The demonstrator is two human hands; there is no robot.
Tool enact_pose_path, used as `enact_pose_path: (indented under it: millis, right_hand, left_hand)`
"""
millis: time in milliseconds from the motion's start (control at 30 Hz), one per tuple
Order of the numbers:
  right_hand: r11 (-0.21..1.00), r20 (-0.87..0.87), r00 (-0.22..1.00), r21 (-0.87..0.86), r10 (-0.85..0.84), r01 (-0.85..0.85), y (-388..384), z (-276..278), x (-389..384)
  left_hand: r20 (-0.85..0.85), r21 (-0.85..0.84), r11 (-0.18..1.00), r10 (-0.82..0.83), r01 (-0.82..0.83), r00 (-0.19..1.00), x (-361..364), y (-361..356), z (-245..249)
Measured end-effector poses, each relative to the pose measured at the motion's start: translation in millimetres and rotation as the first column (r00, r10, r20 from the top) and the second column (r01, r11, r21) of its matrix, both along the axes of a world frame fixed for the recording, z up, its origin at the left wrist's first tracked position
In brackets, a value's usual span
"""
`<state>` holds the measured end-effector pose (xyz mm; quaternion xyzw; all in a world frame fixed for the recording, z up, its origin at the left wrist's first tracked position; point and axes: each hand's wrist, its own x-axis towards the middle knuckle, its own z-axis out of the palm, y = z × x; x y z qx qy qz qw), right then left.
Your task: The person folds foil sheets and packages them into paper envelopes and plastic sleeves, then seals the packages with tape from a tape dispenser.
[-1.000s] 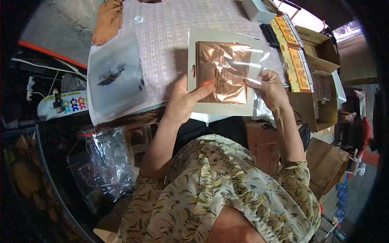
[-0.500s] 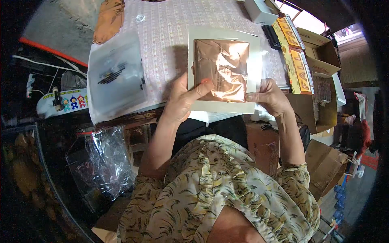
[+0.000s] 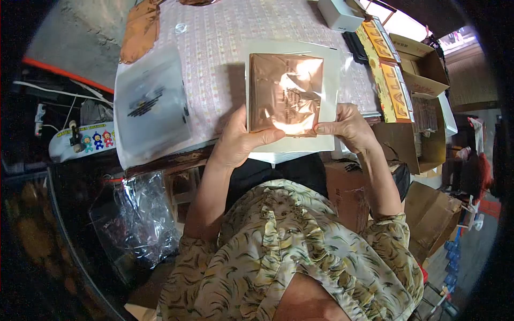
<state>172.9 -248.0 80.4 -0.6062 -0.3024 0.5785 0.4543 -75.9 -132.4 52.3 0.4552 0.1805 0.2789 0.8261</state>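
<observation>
Lower than before, the left hand's (image 3: 235, 140) thumb now presses the near edge of the copper foil packet (image 3: 286, 91), which lies on a pale card (image 3: 330, 80) over the table's (image 3: 209, 64) near side. The right hand (image 3: 355, 128) pinches too; uneven thumb pressure could crease the foil or skew it.

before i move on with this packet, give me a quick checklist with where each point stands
1. Left hand gripping card, thumb over the packet: ok
2. Right hand gripping the opposite side: ok
3. Packet within the card's outline: ok
4. Packet foil smooth: not ok, it is wrinkled
5. Packet sealed: cannot tell
6. Underside of card undamaged: cannot tell, out of view
</observation>
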Motion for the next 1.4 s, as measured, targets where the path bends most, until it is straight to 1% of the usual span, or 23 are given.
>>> enact_pose_path:
  millis: [67, 200, 233, 267, 300, 333, 400, 433, 500, 567, 633, 700, 733, 767, 833, 867, 933, 967, 1033, 1067, 1200, 1267, 1400]
  right_hand:
    - [1.0, 0.052, 0.998, 0.007, 0.03, -0.03, 0, -1, 2]
    - [0.994, -0.139, 0.988, 0.074, -0.073, 0.084, 0, 2, 2]
    - [0.994, -0.183, 0.98, 0.055, -0.082, 0.093, 0, 2, 6]
    - [0.997, -0.069, 0.997, 0.054, -0.046, 0.05, -2, -10, 17]
    - [0.997, -0.071, 0.996, 0.051, -0.054, 0.057, -1, -13, 19]
    - [0.997, -0.068, 0.996, 0.051, -0.059, 0.062, 1, -15, 19]
    - [0.99, -0.044, 0.991, 0.06, -0.127, 0.129, 5, -2, 1]
    - [0.997, 0.088, 0.996, -0.073, 0.001, 0.005, 9, 1, 13]
    - [1.0, -0.028, 0.999, -0.005, 0.018, -0.018, 24, -1, 15]
    - [0.999, 0.01, 1.0, 0.043, -0.024, 0.024, 44, -12, 19]
    - [0.994, 0.045, 0.996, 0.091, -0.072, 0.067, 55, -24, 28]
    - [0.981, 0.552, 0.831, 0.187, -0.068, -0.044, 66, -27, 32]
    - [0.993, 0.658, 0.752, 0.114, -0.046, -0.038, 66, -19, 33]
    - [0.992, 0.658, 0.752, 0.114, -0.042, -0.044, 65, -18, 32]
    - [0.96, 0.916, 0.323, 0.274, -0.24, -0.064, 63, -8, 22]
    - [0.971, 0.916, 0.348, 0.235, -0.202, -0.053, 59, 5, 8]
    - [0.929, 0.92, 0.304, 0.315, -0.248, -0.195, 70, -7, -10]
    - [0.885, 0.913, 0.298, 0.366, -0.28, -0.288, 78, -10, -23]
    - [0.847, 0.944, 0.173, 0.33, -0.282, -0.416, 100, -35, -48]
    - [0.865, 0.954, 0.258, 0.257, -0.155, -0.431, 107, -38, -55]
    - [0.896, 0.989, 0.106, 0.137, -0.102, -0.423, 117, -65, -59]
    - [0.916, 0.996, -0.009, 0.08, -0.09, -0.392, 108, -68, -55]
    - [0.931, 0.999, -0.024, 0.032, -0.044, -0.364, 99, -63, -45]
  left_hand:
    - [-0.036, -0.038, 0.999, 0.002, -0.003, 0.999, -1, 0, 0]
    - [-0.019, -0.03, 0.999, 0.042, -0.042, 0.999, -2, 0, -5]
    - [-0.059, 0.054, 0.998, 0.047, -0.044, 0.997, -5, 3, -12]
    - [-0.099, 0.136, 0.99, 0.054, -0.04, 0.994, -9, 5, -16]
    - [-0.101, 0.134, 0.99, 0.047, -0.033, 0.994, -13, 11, -13]
    - [-0.289, 0.22, 0.972, 0.149, -0.086, 0.945, -17, 22, -8]
    - [-0.374, 0.206, 0.947, 0.307, -0.245, 0.875, -10, 37, -9]
    - [-0.298, 0.087, 0.929, 0.369, -0.36, 0.88, -3, 44, -13]
    - [-0.295, 0.111, 0.951, 0.309, -0.289, 0.904, -6, 61, -12]
    - [-0.302, 0.149, 0.972, 0.219, -0.182, 0.928, -3, 71, -7]
    - [-0.282, 0.137, 0.97, 0.232, -0.2, 0.931, -2, 82, -11]
    - [-0.34, 0.283, 0.945, 0.262, -0.167, 0.903, -6, 94, -16]
    - [-0.361, 0.38, 0.898, 0.364, -0.221, 0.859, -8, 93, -15]
    - [-0.361, 0.38, 0.897, 0.369, -0.226, 0.857, -14, 95, -11]
    - [-0.513, 0.822, 0.558, 0.639, 0.114, 0.573, -22, 96, 4]
    - [-0.513, 0.823, 0.557, 0.641, 0.114, 0.57, -22, 99, 0]
    - [-0.285, 0.958, 0.156, 0.631, 0.242, 0.722, -17, 106, -10]
    - [-0.284, 0.958, 0.154, 0.629, 0.242, 0.724, -13, 107, -13]
    - [-0.362, 0.86, -0.085, 0.595, 0.503, 0.718, 2, 102, -14]
    - [-0.453, 0.827, -0.017, 0.572, 0.562, 0.684, 6, 103, -17]
    - [-0.424, 0.796, -0.11, 0.6, 0.595, 0.678, 6, 109, -31]
    - [-0.443, 0.797, -0.078, 0.597, 0.598, 0.669, 7, 106, -28]
    - [-0.474, 0.797, -0.031, 0.586, 0.603, 0.657, 9, 106, -23]
